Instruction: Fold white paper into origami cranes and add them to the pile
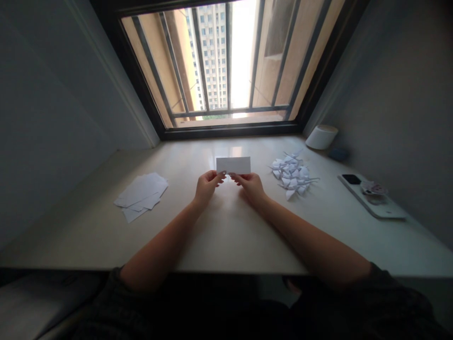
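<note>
A white folded sheet of paper [233,165] is held just above the pale table [226,236] in front of the window. My left hand [207,185] pinches its lower left edge with closed fingers. My right hand [251,184] pinches the lower right edge the same way. The two hands sit close together, thumbs nearly touching. A loose stack of white paper sheets [141,196] lies flat to the left of my left hand. A heap of several small folded white paper figures [292,174] lies to the right of my right hand.
A phone in a white case [371,200] lies at the right edge with a small object on it. A white cylinder [321,137] and a small dark thing [338,154] stand at the back right corner. Grey walls close in both sides; a barred window [230,71] is ahead.
</note>
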`<control>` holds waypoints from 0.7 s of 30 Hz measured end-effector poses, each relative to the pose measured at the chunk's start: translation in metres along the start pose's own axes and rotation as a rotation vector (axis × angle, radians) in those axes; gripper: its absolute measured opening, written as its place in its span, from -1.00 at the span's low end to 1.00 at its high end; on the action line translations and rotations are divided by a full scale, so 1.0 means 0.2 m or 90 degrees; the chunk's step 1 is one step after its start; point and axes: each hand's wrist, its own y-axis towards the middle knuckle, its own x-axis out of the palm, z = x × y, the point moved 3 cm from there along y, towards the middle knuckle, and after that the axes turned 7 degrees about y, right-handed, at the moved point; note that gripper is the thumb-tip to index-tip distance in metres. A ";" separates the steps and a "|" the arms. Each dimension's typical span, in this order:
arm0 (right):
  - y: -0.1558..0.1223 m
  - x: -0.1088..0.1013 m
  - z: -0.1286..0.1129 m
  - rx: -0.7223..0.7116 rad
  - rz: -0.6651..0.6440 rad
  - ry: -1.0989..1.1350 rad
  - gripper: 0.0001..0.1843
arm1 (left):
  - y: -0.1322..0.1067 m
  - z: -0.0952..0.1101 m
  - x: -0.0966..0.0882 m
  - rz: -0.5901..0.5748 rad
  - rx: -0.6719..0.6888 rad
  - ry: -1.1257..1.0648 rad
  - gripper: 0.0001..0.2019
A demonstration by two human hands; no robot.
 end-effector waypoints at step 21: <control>0.03 -0.05 -0.03 0.003 0.043 0.037 -0.65 | 0.01 0.00 0.00 0.045 0.016 0.027 -0.68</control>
